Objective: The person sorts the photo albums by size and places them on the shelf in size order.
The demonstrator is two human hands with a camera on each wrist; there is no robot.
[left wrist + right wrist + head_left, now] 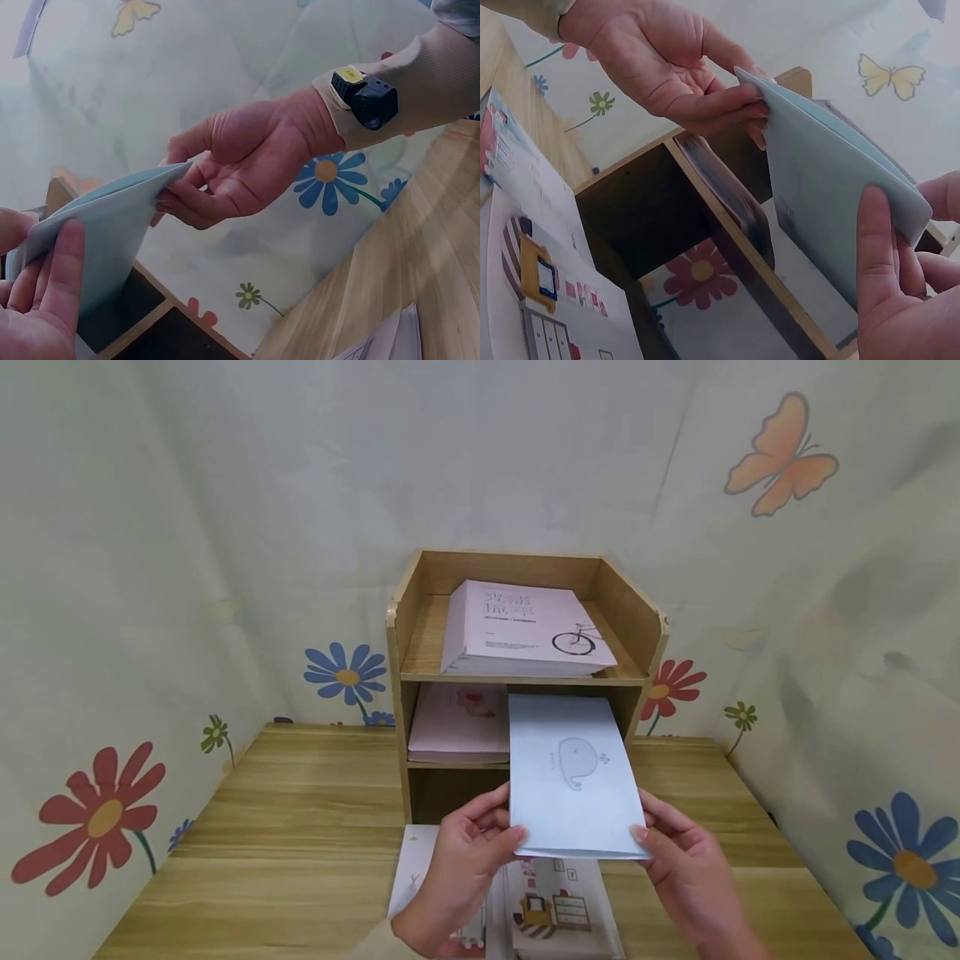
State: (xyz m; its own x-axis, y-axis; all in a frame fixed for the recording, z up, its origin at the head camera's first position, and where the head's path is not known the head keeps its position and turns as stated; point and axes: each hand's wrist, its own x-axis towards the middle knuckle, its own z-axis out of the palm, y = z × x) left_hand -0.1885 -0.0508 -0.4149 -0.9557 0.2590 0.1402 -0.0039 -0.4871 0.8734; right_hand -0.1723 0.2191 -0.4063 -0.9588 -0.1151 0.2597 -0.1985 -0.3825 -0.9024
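A light blue notebook [540, 735] with a whale drawn on its cover is held nearly level before the middle shelf of a small wooden shelf unit [517, 680]. My left hand [468, 860] pinches its near left corner, thumb on top and fingers below. At the near right corner my right hand [690, 872] pinches it the same way. The notebook's far end reaches the middle opening, right of a stack of pink notebooks [459, 718]. In the right wrist view its cover edges [825, 127] part slightly. How deep the far end sits I cannot tell.
A thick pink book with a bicycle drawing [525, 627] lies on the top shelf. Below my hands, illustrated books [566, 902] lie on the wooden table [300, 827] before the unit. Flower-printed curtains [225, 485] enclose the table at the back and sides.
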